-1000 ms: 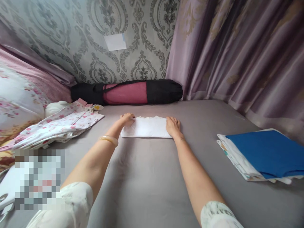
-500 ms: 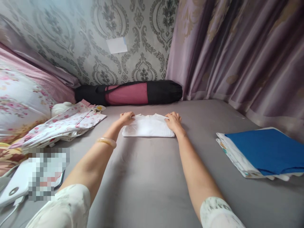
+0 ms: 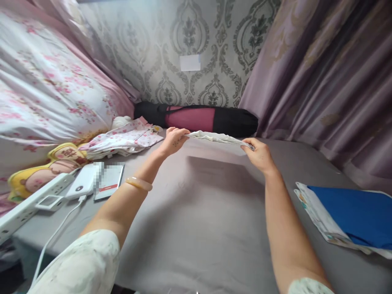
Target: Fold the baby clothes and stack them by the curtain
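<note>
A folded white garment [image 3: 216, 138] is stretched level between my two hands, raised off the grey bed sheet [image 3: 190, 228], and shows almost edge-on. My left hand [image 3: 175, 140] pinches its left end, fingers closed. At the other end, my right hand [image 3: 259, 154] grips the corner between thumb and fingers. The garment casts a shadow on the sheet beneath it. To the right lies a stack of folded clothes with a blue garment [image 3: 352, 212] on top.
A black and red roll bag [image 3: 190, 118] lies along the wall. On the left are a patterned garment [image 3: 125, 141], a yellow plush item [image 3: 39, 175], a power strip [image 3: 36, 200], a white power bank [image 3: 85, 179] with a cable, and a phone [image 3: 108, 181]. Curtains hang at right.
Both hands have lifted the folded white garment off the sheet, and it has turned from flat to nearly edge-on. The camera view has shifted left, showing more of the left side.
</note>
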### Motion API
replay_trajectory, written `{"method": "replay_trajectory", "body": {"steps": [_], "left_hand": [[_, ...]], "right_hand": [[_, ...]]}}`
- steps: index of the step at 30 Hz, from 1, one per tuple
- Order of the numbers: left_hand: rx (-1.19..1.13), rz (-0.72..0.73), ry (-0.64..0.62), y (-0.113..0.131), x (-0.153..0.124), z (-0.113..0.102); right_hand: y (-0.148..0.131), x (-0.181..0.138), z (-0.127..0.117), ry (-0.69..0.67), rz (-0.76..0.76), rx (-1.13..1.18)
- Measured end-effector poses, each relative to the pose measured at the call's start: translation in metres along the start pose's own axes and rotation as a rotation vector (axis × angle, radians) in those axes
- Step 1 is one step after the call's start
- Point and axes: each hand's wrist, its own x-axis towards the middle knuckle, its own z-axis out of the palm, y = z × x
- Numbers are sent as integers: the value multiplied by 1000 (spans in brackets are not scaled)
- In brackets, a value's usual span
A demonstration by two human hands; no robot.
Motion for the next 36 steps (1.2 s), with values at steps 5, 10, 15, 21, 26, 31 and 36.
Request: {"method": "replay_trajectory", "body": {"steps": [5, 10, 15, 21, 26, 31, 36], "left_hand": [[-48, 97, -202, -2, -69, 2], [-98, 176, -330, -5, -125, 12], [-91, 196, -416, -1, -145, 13], [-74, 135, -399, 15, -136, 12], [19, 70, -282, 41, -113, 35], [106, 77, -379, 58, -98, 63], [120, 55, -422, 60, -95, 80]], "right_hand": [[-1, -54, -3, -303, -63, -59], [-2, -103, 0, -549, -165, -143], [-1, -127, 2, -634, -263, -299], [-23, -117, 13, -610, -152, -434], [-57, -100, 59, -365, -65, -455], [-76, -91, 96, -479, -10, -457], [-77, -91, 109, -520, 0, -435]]}}
